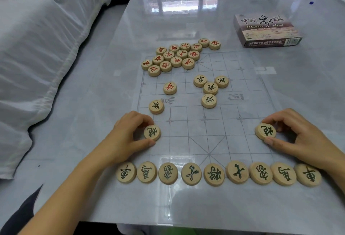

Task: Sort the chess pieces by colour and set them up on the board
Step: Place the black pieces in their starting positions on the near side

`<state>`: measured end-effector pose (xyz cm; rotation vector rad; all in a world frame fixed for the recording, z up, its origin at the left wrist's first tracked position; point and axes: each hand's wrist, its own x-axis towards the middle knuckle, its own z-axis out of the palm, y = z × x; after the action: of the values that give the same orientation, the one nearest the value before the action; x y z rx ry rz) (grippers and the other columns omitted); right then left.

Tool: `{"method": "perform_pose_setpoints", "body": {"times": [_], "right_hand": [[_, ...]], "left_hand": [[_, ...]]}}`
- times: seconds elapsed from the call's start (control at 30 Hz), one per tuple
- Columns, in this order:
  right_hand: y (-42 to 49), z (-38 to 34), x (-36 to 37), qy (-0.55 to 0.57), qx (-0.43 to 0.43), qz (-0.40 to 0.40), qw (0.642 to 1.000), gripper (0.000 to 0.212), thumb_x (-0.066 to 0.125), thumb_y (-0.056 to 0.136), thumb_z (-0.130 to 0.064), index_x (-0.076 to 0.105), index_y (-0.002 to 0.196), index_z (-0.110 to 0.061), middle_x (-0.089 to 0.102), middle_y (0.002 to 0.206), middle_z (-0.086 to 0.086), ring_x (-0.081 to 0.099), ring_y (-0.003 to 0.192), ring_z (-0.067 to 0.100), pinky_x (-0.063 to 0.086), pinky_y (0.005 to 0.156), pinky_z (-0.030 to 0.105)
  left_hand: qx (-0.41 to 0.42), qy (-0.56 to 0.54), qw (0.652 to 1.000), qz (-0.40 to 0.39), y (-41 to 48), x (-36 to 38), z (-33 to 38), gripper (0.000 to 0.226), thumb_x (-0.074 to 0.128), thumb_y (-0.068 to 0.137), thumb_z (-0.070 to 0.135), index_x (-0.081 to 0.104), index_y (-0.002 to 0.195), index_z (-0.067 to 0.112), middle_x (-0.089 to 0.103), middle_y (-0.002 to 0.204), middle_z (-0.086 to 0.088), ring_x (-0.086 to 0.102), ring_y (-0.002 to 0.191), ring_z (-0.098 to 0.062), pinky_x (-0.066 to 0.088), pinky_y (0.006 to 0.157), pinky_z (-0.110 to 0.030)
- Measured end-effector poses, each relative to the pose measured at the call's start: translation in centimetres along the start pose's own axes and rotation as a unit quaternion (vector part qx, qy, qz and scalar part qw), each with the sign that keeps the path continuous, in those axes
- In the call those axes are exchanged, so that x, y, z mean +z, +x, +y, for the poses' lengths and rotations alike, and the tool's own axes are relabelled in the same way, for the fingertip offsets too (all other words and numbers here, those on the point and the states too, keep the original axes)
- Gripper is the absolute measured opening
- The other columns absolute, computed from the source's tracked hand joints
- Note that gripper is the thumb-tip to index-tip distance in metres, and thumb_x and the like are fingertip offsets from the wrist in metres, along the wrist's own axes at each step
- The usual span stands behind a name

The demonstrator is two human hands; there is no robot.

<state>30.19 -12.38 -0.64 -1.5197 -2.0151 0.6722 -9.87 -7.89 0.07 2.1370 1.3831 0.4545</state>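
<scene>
A thin see-through chess board (196,134) lies on the table. Along its near edge runs a row of several wooden discs with dark green characters (214,174). My left hand (127,137) pinches a green-marked disc (152,132) resting on the board's left side. My right hand (298,137) pinches a matching green-marked disc (265,131) on the right side. Several green-marked discs (210,88) lie loose mid-board, one more (156,106) to the left. A red-marked disc (170,88) sits alone; a cluster of red-marked discs (177,56) fills the far left corner.
The chess box (267,31) lies at the far right of the glossy grey table (308,85). White bedding (43,48) borders the table on the left. A small blue object (311,2) sits far back right.
</scene>
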Motion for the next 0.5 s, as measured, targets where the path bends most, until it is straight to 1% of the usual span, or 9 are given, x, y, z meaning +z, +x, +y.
{"method": "perform_pose_setpoints", "body": {"times": [0.07, 0.13, 0.2, 0.33, 0.5], "right_hand": [[-0.02, -0.04, 0.02, 0.002, 0.0, 0.001, 1.0, 0.035, 0.059, 0.067, -0.055, 0.053, 0.099, -0.043, 0.051, 0.096, -0.018, 0.052, 0.086, 0.009, 0.041, 0.074, 0.018], [-0.02, -0.13, 0.0, 0.001, 0.002, 0.002, 1.0, 0.035, 0.059, 0.067, -0.055, 0.053, 0.099, -0.043, 0.051, 0.096, -0.018, 0.052, 0.086, 0.008, 0.041, 0.074, 0.018], [-0.03, -0.2, 0.02, 0.0, 0.003, 0.003, 1.0, 0.035, 0.059, 0.067, -0.054, 0.053, 0.098, -0.042, 0.051, 0.096, -0.017, 0.052, 0.086, 0.008, 0.041, 0.074, 0.016], [-0.06, -0.23, 0.0, -0.003, 0.009, 0.0, 1.0, 0.034, 0.059, 0.067, -0.054, 0.054, 0.098, -0.042, 0.051, 0.097, -0.017, 0.052, 0.088, 0.008, 0.041, 0.074, 0.015], [0.0, -0.23, 0.02, -0.005, 0.012, 0.0, 1.0, 0.035, 0.059, 0.067, -0.054, 0.054, 0.099, -0.041, 0.051, 0.098, -0.017, 0.052, 0.088, 0.009, 0.041, 0.073, 0.016]], "left_hand": [[0.003, -0.034, 0.999, -0.02, -0.31, -0.41, -0.53, 0.042, 0.055, 0.064, 0.057, 0.053, 0.103, 0.04, 0.049, 0.103, 0.017, 0.047, 0.095, -0.005, 0.037, 0.078, -0.014], [0.006, -0.052, 0.998, -0.023, -0.42, -0.41, -0.78, 0.043, 0.057, 0.065, 0.054, 0.053, 0.107, 0.042, 0.049, 0.104, 0.021, 0.047, 0.099, -0.005, 0.037, 0.079, -0.009], [0.005, -0.065, 0.998, -0.026, -0.35, -0.37, -0.94, 0.046, 0.057, 0.065, 0.054, 0.049, 0.11, 0.045, 0.048, 0.108, 0.022, 0.048, 0.101, -0.006, 0.038, 0.082, -0.01], [0.014, -0.074, 0.997, -0.029, -0.18, -0.43, -1.25, 0.045, 0.059, 0.066, 0.053, 0.05, 0.11, 0.045, 0.05, 0.109, 0.021, 0.049, 0.105, -0.009, 0.04, 0.088, -0.017], [0.02, -0.072, 0.997, -0.021, -0.38, -0.28, -1.14, 0.045, 0.058, 0.066, 0.052, 0.049, 0.109, 0.045, 0.049, 0.108, 0.022, 0.048, 0.105, -0.007, 0.039, 0.088, -0.016]]}}
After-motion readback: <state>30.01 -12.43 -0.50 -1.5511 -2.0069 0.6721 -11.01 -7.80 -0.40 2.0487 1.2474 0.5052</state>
